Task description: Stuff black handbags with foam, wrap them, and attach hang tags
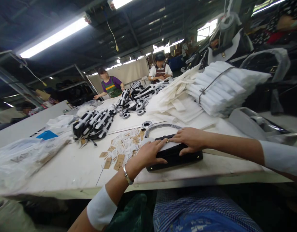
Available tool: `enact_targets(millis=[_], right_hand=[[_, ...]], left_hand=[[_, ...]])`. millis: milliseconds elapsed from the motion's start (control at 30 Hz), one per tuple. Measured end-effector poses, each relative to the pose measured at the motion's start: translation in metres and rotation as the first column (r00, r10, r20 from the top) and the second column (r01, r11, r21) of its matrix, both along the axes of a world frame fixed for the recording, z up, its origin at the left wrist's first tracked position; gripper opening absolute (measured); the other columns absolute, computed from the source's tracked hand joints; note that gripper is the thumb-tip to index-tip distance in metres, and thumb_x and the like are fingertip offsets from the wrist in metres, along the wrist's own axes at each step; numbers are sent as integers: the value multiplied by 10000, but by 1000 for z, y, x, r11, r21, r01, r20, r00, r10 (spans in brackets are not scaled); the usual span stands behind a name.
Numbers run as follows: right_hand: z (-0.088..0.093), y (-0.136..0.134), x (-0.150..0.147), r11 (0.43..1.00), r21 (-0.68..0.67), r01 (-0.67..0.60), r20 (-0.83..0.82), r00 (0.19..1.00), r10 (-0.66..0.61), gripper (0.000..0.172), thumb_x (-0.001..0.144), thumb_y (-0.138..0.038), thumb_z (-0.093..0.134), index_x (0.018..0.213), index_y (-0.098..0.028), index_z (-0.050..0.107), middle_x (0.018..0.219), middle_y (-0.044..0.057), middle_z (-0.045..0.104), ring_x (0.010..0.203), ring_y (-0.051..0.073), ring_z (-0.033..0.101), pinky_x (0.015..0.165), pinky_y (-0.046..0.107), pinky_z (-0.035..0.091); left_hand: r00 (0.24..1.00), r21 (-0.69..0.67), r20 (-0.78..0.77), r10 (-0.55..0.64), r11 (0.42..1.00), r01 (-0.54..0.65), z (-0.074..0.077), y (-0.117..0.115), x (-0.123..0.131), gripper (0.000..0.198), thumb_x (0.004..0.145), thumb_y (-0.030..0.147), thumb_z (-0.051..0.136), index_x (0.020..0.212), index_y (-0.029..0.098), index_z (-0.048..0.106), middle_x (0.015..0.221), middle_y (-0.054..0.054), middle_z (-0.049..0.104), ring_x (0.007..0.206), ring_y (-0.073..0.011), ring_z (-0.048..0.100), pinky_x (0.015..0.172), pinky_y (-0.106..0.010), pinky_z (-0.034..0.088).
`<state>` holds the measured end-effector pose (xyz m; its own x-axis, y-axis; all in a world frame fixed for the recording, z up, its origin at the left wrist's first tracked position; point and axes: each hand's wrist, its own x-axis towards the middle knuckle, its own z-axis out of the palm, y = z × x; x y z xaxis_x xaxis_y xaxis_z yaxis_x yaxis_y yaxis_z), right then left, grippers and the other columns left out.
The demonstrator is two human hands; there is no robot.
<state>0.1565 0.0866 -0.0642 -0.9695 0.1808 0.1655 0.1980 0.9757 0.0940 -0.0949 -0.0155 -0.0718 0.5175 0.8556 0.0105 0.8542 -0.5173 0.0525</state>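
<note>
A black handbag (174, 158) lies on the white table (76, 172) near its front edge, with its bottom side toward me. Its wrapped handle (160, 126) arches away behind it. My left hand (149, 154) rests on the bag's left part, fingers pointing at the small metal clasp in the middle. From the right, my right hand (190, 139) lies on the bag with its fingertips at the clasp, close to those of my left hand. Thumbs of both hands are spread apart from the fingers, on the bag's near side.
Paper tags (119, 161) are heaped left of the bag. Beyond lie wrapped black straps (92, 124), tape rolls (146, 124), white foam sheets (179, 103) and a tied white bundle (218, 87). Plastic bags (25, 158) cover the left side. Two people work across the table.
</note>
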Motion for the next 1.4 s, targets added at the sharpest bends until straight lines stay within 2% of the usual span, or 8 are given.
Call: enact_targets(millis=[200, 467, 567, 767, 900, 1033, 1233, 1400], right_hand=[[-53, -9, 13, 999, -55, -2, -96, 995, -4, 657, 919, -362, 584, 1493, -97, 405, 1445, 177, 532, 1272, 295, 551, 1040, 451, 455], [-117, -34, 19, 989, 50, 141, -235, 964, -126, 604, 938, -59, 409, 1531, -142, 333, 1479, 142, 503, 1352, 271, 488, 1078, 494, 454], [-117, -35, 21, 989, 52, 139, -202, 971, -126, 568, 957, -77, 385, 1521, -141, 351, 1492, 131, 489, 1353, 269, 488, 1075, 492, 466], [-87, -17, 21, 998, 44, 46, -135, 990, -40, 608, 888, -18, 372, 1491, -96, 396, 1414, 154, 568, 1237, 257, 599, 990, 446, 535], [-76, -13, 20, 1000, -29, -3, -86, 996, 0, 640, 912, -97, 448, 1538, -173, 338, 1419, 139, 568, 1241, 258, 593, 1054, 470, 477], [-96, -24, 25, 987, -159, 12, -75, 997, -24, 795, 909, -517, 582, 1576, -256, 236, 1613, 127, 279, 1437, 328, 356, 1166, 570, 299], [-123, -32, 30, 947, -316, 64, -71, 993, -90, 835, 889, -637, 563, 1574, -310, 216, 1658, 82, 120, 1491, 344, 217, 1203, 594, 165], [-107, -31, 29, 902, -424, 83, -34, 994, -108, 818, 887, -635, 571, 1568, -334, 232, 1650, 81, 153, 1493, 339, 216, 1200, 603, 181]], left_hand=[[1000, 114, 3, 5, 993, -5, -30, -13, 3, 784, 900, 509, 619, 1547, 256, 255, 1552, -141, 409, 1421, -288, 402, 1150, -492, 342], [999, 338, -53, -6, 941, 23, -80, -30, 5, 495, 1003, 196, 448, 1484, 301, 399, 1508, -66, 488, 1336, -291, 515, 1075, -491, 454], [999, 258, -28, -24, 966, 31, -75, -31, 0, 528, 991, 120, 405, 1495, 276, 378, 1527, -30, 465, 1373, -256, 476, 1111, -463, 431], [991, 41, -102, -84, 995, 88, -30, -15, -16, 554, 962, 332, 567, 1480, 257, 387, 1504, -82, 492, 1328, -263, 521, 1092, -484, 446], [988, 146, -109, -113, 981, 128, -59, -20, -23, 555, 998, 166, 435, 1527, 280, 310, 1528, -90, 458, 1357, -249, 492, 1102, -464, 437], [999, 241, 1, -33, 970, 32, -101, -38, -21, 625, 963, 77, 402, 1528, 326, 311, 1580, -76, 375, 1448, -266, 363, 1130, -498, 404], [996, 77, 36, 79, 994, -81, -86, -52, 3, 804, 895, 425, 630, 1563, 356, 189, 1661, -126, 103, 1495, -385, 202, 1139, -619, 340], [998, 201, 45, 54, 978, -62, -92, -45, 19, 762, 898, 594, 560, 1537, 465, 166, 1662, -105, 109, 1485, -393, 230, 1092, -644, 378]])
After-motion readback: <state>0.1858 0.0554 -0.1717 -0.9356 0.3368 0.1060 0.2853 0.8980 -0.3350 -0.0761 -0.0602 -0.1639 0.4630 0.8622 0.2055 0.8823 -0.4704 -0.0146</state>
